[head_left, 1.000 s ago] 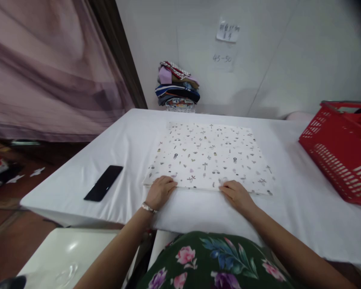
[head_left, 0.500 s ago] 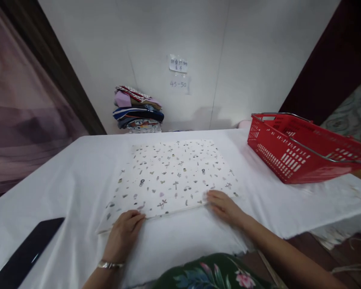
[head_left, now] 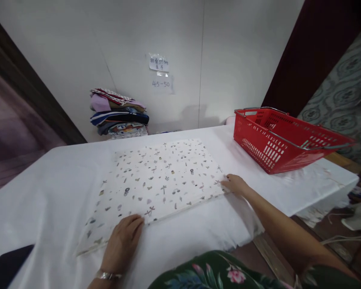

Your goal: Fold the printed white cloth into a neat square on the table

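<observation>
A white cloth (head_left: pixel 156 180) printed with small palms, birds and leaves lies flat and folded on the table, its near edge running between my hands. At that edge, left of the middle, my left hand (head_left: pixel 124 235) has its fingers closed together on the fabric. A silver band circles the left wrist. By the near right corner, my right hand (head_left: pixel 236 184) grips the cloth's edge, fingers bent and close together. The thumbs' exact hold on the fabric is partly hidden.
On the white-covered table (head_left: pixel 57 180), a red plastic basket (head_left: pixel 276 144) with metal handles stands at the back right. A stack of folded fabrics (head_left: pixel 118 114) sits by the wall. A dark flat object (head_left: pixel 10 265) lies front left. Paper signs (head_left: pixel 161 82) hang on the wall.
My right hand has moved right along the near edge to the cloth's corner. My left hand stays at about the same place on the edge. The view has turned to the right.
</observation>
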Available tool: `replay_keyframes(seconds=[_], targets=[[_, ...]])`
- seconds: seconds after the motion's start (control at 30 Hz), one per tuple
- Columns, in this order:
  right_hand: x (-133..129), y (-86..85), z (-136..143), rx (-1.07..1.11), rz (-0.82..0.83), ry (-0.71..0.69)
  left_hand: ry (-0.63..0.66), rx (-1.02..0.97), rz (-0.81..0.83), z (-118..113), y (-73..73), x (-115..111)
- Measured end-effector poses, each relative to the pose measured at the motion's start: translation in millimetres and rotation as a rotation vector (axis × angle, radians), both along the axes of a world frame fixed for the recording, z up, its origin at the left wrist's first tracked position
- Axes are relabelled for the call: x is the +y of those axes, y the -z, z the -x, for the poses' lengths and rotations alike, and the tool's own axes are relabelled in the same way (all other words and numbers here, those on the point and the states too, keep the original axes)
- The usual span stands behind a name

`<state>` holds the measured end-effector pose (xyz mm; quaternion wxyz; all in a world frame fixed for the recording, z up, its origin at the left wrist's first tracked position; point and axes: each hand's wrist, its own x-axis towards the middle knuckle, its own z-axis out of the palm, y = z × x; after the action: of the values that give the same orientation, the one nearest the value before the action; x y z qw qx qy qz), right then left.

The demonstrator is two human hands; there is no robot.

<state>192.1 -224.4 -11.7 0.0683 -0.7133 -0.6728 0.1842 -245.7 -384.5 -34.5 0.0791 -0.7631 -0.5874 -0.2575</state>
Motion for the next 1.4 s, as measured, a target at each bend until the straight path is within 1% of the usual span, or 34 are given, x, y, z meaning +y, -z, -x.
replay_keyframes(seconds=[0.1, 0.23, 0.37, 0.47, 0.53, 0.6, 0.67, 0.77, 0.83, 0.9, 0.97, 1.07, 1.17, 1.23, 1.33, 1.4], targets=[[6, 1.3, -1, 0.043, 0.021, 0.026, 0.001, 0.006, 0.002, 1, -1.7, -1], [8, -2.5, -3, 0.134, 0.06, 0.044, 0.006, -0.006, 0.002, 0, -3.5, -1], [5, -5.8, -1, 0.22, 0.018, 0.057, -0.012, -0.004, -0.011, -2, -3.6, -1], [2, -3.0, -2, 0.426, -0.021, 0.145, -0.024, 0.003, -0.002, -3, -3.9, -2], [2, 0.4, -3, 0.591, 0.01, 0.205, -0.031, 0.006, 0.007, -3, -4.3, -3], [3, 3.9, -5, 0.672, 0.062, 0.215, -0.038, 0.005, 0.011, -3, -4.8, -3], [6, 6.6, -6, 0.656, 0.122, 0.206, -0.045, -0.005, 0.009, -4, -5.0, -4], [9, 8.2, -5, 0.531, 0.218, 0.201, -0.063, -0.021, 0.0, -5, -4.4, -4], [9, 7.2, -3, 0.503, 0.249, 0.195, -0.071, -0.025, -0.004, -6, -3.9, -4], [6, 4.7, -1, 0.562, 0.275, 0.199, -0.073, -0.029, -0.001, -7, -3.9, -5], [2, 1.1, 0, 0.658, 0.324, 0.233, -0.068, -0.035, 0.01, -9, -4.7, -6], [-5, -4.4, 0, 0.766, 0.436, 0.262, -0.062, -0.046, 0.027, -11, -6.7, -8], [-9, -7.9, 0, 0.803, 0.544, 0.247, -0.063, -0.057, 0.033, -14, -8.1, -10], [-9, -8.7, -1, 0.82, 0.55, 0.241, -0.057, -0.066, 0.036, -15, -8.2, -11], [-10, -10.5, -1, 0.849, 0.478, 0.197, -0.051, -0.087, 0.045, -16, -7.4, -12], [-12, -13.4, -3, 0.886, 0.462, 0.183, -0.051, -0.101, 0.046, -15, -6.6, -13]])
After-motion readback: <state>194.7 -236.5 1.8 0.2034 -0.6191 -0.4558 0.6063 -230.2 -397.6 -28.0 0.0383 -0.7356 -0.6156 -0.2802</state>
